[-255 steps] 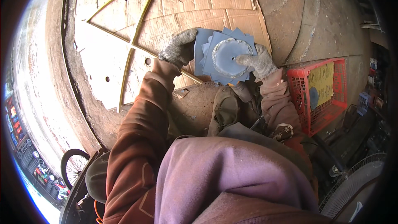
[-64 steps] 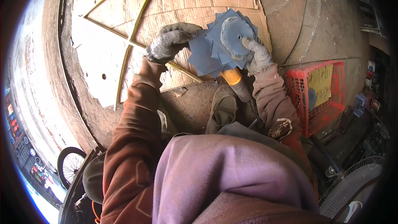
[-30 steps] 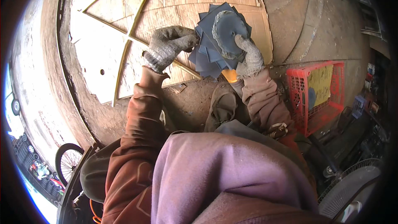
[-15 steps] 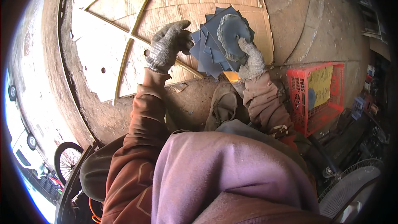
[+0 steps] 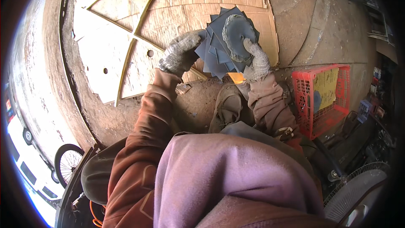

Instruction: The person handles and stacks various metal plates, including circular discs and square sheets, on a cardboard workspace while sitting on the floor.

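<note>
Both my hands wear grey knitted gloves. My right hand (image 5: 257, 63) grips a fanned stack of dark blue-grey square sheets (image 5: 215, 48), which look like sandpaper, from its near right side. Its thumb presses on a round grey disc (image 5: 240, 31) with a ragged, pale rim, lying on top of the stack; the other fingers are hidden underneath. At the stack's left edge, my left hand (image 5: 182, 52) has its fingers closed on a sheet corner, with the fingertips partly hidden. An orange-yellow piece (image 5: 236, 77) shows just below the stack.
Cardboard (image 5: 168, 21) with punched holes lies on the floor under my hands. Crossed, curved yellowish strips (image 5: 134, 36) rest on it. To the right stands a red plastic crate (image 5: 301, 101) with a yellow sheet (image 5: 325, 86) inside. A fan (image 5: 358, 194) is at lower right, a spoked wheel (image 5: 69, 164) at lower left.
My left hand has moved right, from beside the stack to its left edge, and its fingers have closed there. My right hand and the disc have stayed nearly still.
</note>
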`<act>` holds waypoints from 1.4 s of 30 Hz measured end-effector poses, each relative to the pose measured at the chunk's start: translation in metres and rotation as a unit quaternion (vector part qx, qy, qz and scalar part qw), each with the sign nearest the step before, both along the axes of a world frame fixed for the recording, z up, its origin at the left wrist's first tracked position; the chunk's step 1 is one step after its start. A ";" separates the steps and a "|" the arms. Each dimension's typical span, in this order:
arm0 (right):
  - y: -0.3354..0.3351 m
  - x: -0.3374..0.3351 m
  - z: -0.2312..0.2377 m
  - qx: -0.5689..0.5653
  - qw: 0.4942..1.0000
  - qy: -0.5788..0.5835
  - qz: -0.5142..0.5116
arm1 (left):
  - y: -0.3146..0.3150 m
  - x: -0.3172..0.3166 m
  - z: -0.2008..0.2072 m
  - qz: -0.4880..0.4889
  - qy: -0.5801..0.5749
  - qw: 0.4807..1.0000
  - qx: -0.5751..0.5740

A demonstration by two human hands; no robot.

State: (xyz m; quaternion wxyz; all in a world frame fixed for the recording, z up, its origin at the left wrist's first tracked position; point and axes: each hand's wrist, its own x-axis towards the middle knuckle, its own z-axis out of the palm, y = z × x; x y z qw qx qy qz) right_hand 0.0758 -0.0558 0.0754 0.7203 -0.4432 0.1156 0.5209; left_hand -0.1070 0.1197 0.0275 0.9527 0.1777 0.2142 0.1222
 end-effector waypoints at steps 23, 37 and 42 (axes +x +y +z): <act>0.001 0.001 -0.003 0.017 1.000 0.018 -0.009 | -0.014 0.021 0.012 0.084 0.032 0.995 0.040; 0.005 -0.006 0.004 0.007 1.000 0.011 -0.016 | -0.005 -0.021 0.040 -0.045 0.069 0.960 0.268; 0.006 -0.011 0.010 -0.016 1.000 -0.004 -0.018 | -0.005 -0.020 0.064 -0.071 0.145 0.926 0.341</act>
